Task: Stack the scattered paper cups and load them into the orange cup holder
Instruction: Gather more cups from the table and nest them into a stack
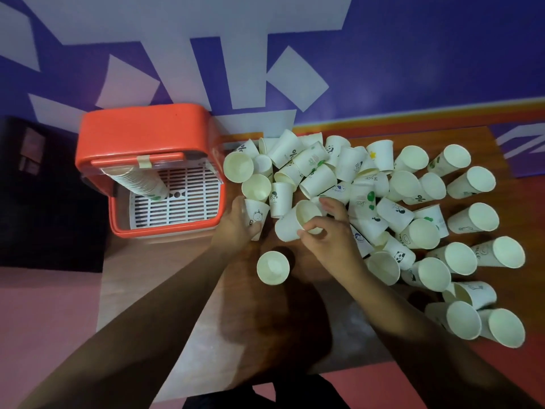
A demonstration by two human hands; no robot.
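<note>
Several white paper cups [365, 199] with small printed pictures lie scattered over the wooden table [295, 320], most upright, some tipped. My left hand [236, 225] grips an upside-down cup with a unicorn print [257, 212]. My right hand [330, 231] pinches the rim of a tilted cup [295, 221]. The orange cup holder [141, 134] stands at the table's left end. A long stack of nested cups [138, 180] leans inside it on a white slotted tray [182, 199]. One single cup [272, 267] stands upright between my forearms.
A purple and white patterned wall [383, 54] rises right behind the table. A dark object [35, 187] sits left of the holder. The pink floor [44, 320] shows below the table's left edge. Cups crowd the table's right half up to its right edge.
</note>
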